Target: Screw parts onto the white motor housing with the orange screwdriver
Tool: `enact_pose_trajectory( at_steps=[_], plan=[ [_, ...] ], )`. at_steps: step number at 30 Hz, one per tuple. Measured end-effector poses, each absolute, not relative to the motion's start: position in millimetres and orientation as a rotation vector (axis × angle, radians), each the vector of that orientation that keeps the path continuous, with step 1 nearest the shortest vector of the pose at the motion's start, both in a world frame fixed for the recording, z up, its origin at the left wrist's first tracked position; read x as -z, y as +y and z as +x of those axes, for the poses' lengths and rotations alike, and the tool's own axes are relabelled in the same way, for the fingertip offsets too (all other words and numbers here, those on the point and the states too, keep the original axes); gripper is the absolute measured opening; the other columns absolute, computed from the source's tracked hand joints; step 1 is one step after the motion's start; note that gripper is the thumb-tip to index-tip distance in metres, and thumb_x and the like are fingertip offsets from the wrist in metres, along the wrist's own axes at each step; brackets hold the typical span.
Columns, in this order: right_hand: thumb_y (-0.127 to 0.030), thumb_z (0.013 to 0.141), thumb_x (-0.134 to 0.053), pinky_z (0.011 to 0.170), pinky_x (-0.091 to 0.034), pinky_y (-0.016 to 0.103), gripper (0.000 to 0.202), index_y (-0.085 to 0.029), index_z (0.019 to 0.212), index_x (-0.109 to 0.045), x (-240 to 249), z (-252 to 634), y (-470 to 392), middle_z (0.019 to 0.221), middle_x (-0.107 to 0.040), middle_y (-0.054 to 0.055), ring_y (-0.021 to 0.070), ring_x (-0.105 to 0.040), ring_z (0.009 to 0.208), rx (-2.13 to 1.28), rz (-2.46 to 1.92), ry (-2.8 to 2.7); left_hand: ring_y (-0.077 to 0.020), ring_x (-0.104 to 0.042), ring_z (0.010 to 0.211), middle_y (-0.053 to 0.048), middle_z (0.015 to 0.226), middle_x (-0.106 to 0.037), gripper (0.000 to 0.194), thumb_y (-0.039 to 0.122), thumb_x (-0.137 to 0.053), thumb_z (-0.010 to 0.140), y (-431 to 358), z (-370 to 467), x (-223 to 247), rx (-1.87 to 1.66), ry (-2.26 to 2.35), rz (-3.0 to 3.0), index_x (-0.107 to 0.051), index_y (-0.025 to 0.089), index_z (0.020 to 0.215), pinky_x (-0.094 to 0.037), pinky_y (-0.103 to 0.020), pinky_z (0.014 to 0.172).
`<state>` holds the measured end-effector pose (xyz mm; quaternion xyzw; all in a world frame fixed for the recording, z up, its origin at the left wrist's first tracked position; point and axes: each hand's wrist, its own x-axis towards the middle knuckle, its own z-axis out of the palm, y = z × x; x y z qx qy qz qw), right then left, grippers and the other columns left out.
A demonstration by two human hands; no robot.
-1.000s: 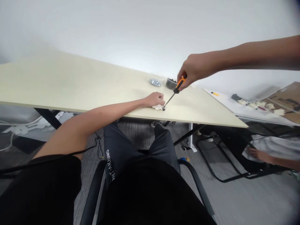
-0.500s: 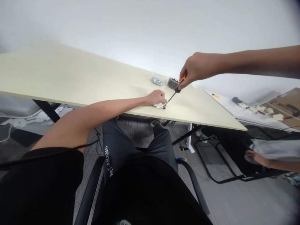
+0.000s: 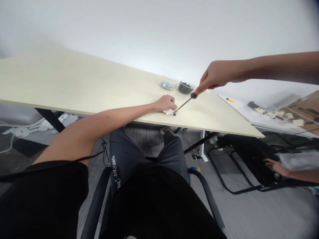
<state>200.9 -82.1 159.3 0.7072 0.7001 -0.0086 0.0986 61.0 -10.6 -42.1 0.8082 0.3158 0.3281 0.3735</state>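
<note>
My right hand point(image 3: 215, 74) grips the orange and black handle of a screwdriver point(image 3: 184, 104), which slants down to the left. Its tip meets a small dark piece point(image 3: 174, 114) at the end of a small white part point(image 3: 168, 112). My left hand point(image 3: 165, 103) is closed over that white part and presses it on the table point(image 3: 119, 89) near the front edge. The fingers partly hide the part, so its full shape does not show. Just behind the hands stand a tub of small black pieces point(image 3: 185, 87) and a clear bag of silvery bits point(image 3: 166, 85).
A white wall rises behind the table. To the right, another table holds a yellow item point(image 3: 230, 100), several white parts and a cardboard box point(image 3: 304, 111). Another person's hand point(image 3: 276, 167) shows low at the right, by a black-framed chair point(image 3: 236, 192).
My right hand has moved right and slightly down, tilting the screwdriver lower while its tip stays at the dark piece. The black-piece tub is now uncovered. My left hand has held still.
</note>
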Motion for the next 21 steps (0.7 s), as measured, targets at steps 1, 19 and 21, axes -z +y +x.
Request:
enact_pose_trajectory(
  at_steps=[1,19,21],
  plan=[
    [-0.049,0.063,-0.080,0.054,-0.026,0.028,0.035,-0.015,0.071,-0.071,-159.1,200.2,-81.6,0.054,-0.052,0.001,0.0061,-0.037,0.051,-0.032,2.045,2.083,-0.0135,-0.048,0.059,-0.003,0.064,-0.055,0.019,0.025,-0.068,0.063,-10.0,61.4,42.5,-0.846,0.808,2.068,-0.050,0.017,0.062,-0.028,-0.030,0.052],
    [-0.042,0.093,-0.046,0.073,-0.046,0.034,0.046,-0.010,0.124,-0.057,-26.6,289.1,-69.0,0.102,-0.065,0.015,0.0220,-0.060,0.083,-0.157,2.450,2.400,-0.0139,-0.055,0.061,-0.007,0.075,-0.067,0.015,0.028,-0.059,0.070,5.1,58.9,43.3,-1.069,0.864,1.435,-0.061,0.013,0.069,-0.035,-0.026,0.055],
    [-0.038,0.093,-0.045,0.084,-0.046,0.036,0.045,-0.008,0.126,-0.054,5.7,285.8,-55.0,0.111,-0.062,0.018,0.0250,-0.059,0.097,-0.171,2.375,2.490,-0.0132,-0.053,0.059,-0.006,0.072,-0.065,0.014,0.027,-0.059,0.070,4.8,59.2,43.5,-1.070,0.851,1.438,-0.061,0.013,0.067,-0.034,-0.026,0.054]
  ],
)
